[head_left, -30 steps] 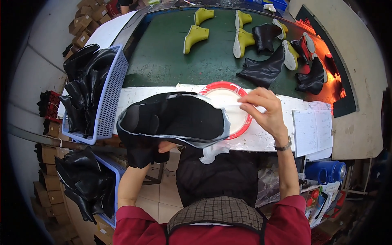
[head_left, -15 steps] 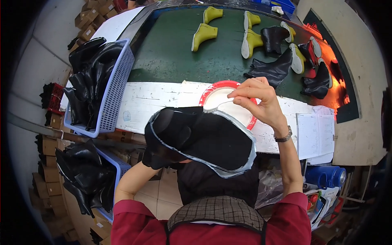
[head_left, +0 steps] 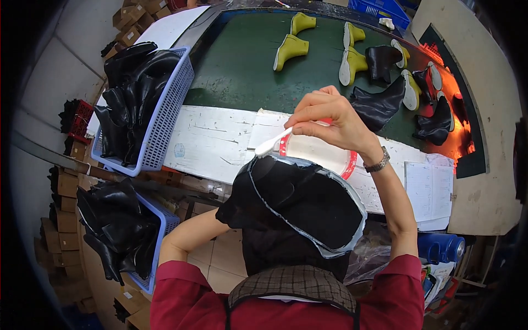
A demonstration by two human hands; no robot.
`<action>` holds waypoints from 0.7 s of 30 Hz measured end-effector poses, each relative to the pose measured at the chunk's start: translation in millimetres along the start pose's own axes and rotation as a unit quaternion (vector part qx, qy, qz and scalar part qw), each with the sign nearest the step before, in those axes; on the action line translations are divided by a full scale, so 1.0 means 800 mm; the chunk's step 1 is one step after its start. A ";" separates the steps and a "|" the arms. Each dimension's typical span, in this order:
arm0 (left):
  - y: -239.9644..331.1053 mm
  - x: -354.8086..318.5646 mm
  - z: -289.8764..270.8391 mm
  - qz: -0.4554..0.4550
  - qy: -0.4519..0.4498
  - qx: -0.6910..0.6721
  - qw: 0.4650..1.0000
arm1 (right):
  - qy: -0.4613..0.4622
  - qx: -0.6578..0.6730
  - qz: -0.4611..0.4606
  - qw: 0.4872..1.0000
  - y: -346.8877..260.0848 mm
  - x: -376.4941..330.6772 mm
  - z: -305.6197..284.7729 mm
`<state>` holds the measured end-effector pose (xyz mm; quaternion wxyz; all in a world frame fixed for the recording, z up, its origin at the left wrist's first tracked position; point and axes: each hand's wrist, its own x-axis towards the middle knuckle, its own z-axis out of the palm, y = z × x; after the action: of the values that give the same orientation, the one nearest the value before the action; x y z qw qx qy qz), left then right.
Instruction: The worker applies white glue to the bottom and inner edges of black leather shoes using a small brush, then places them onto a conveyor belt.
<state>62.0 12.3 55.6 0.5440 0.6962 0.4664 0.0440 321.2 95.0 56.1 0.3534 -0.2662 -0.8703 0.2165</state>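
My right hand [head_left: 333, 122] pinches the handle of a white toothbrush [head_left: 269, 145] between thumb and fingers. The brush's head rests on the upper left edge of a black boot upper [head_left: 313, 206], whose rim carries a pale whitish band. That upper is held in the air at the table's near edge. My left forearm [head_left: 195, 234] reaches up to it from below; the left hand itself is hidden behind the upper, which it supports. Behind my right hand stands a red-rimmed bowl [head_left: 351, 166] of white liquid, partly covered by the hand and the upper.
Yellow boot forms [head_left: 290, 52] and black boots [head_left: 379, 104] stand or lie on a green belt [head_left: 236, 71] beyond the white board [head_left: 212, 137]. An orange-lit opening [head_left: 465, 132] is at right. Blue baskets [head_left: 165, 110] of black boots flank my left; papers [head_left: 426, 187] lie right.
My right hand has brought the toothbrush from over the bowl leftward onto the upper's edge. The upper has shifted slightly right and down in the picture; the whole view has moved a little.
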 end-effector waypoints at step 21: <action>-0.103 0.044 -0.008 0.128 -0.148 -0.558 0.806 | 0.291 0.043 0.202 0.934 0.008 -0.111 -0.018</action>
<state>28.6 39.6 -23.5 0.8908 0.3239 0.1820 0.2618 387.4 47.8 17.8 0.5508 -0.4727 -0.6471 0.2333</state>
